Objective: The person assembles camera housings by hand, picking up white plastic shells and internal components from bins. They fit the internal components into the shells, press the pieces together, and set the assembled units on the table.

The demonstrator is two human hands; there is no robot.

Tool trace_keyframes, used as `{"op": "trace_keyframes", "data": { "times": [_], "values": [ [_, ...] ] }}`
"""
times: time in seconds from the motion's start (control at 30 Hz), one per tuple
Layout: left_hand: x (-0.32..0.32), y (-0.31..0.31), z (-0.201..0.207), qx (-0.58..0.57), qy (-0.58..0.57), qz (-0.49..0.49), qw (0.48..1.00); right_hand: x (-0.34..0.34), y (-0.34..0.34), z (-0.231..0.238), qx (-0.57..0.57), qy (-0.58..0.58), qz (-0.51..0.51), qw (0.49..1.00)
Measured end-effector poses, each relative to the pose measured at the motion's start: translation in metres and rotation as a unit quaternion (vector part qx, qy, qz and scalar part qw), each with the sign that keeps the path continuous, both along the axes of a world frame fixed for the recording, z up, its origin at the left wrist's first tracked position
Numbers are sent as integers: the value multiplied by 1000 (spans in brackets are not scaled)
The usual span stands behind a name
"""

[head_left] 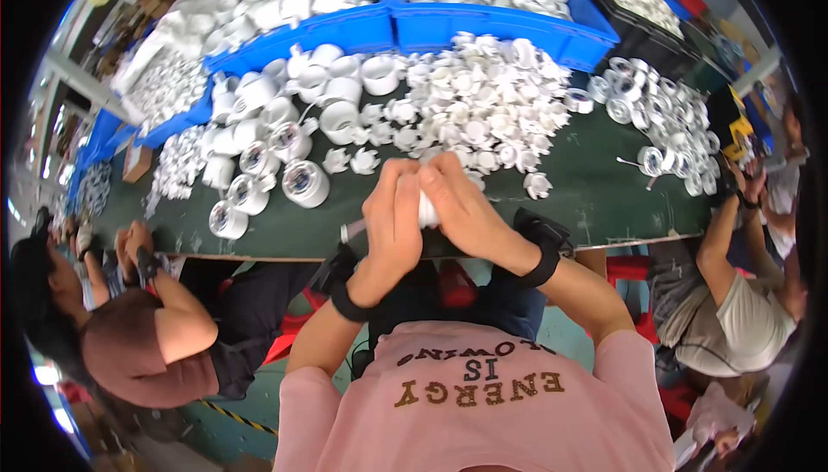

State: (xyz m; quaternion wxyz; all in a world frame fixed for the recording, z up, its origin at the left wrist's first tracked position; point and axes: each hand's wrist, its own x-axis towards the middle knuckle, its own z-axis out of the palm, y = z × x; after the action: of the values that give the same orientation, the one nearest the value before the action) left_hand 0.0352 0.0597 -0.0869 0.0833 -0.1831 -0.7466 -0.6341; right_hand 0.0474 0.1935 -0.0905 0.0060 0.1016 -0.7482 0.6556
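Just above the table's front edge, my left hand and my right hand press together around a small white plastic part. Most of that part is hidden by the fingers and thumbs. Both hands are closed on it. A short, pale rod-like piece sticks out to the left beside my left hand; I cannot make out what it belongs to. Beyond my hands lies a heap of white petal-edged plastic pieces. Left of them stand several white round housings, some with dark, wired insides showing.
Blue bins full of white parts line the far side of the green table, with a black crate beside them. Clear-rimmed round parts are piled at right. Co-workers sit at left and right.
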Motion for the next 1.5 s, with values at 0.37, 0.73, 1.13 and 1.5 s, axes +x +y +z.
{"op": "trace_keyframes", "data": {
  "times": [0.37, 0.73, 1.13, 1.5],
  "values": [
    [-13, -91, 41, -165, -98, -215, 957, -4, -11, 4, -279, -157, 40, 947],
    [-172, -309, -28, -473, -95, 236, 843, 11, 10, 14, -321, -237, 65, 915],
    [-6, -118, 29, 126, -128, -7, 984, 27, 11, 14, -272, -206, 182, 922],
    [51, -28, 15, 43, -106, -36, 993, 59, 28, 31, 70, 78, 102, 989]
  ]
}}
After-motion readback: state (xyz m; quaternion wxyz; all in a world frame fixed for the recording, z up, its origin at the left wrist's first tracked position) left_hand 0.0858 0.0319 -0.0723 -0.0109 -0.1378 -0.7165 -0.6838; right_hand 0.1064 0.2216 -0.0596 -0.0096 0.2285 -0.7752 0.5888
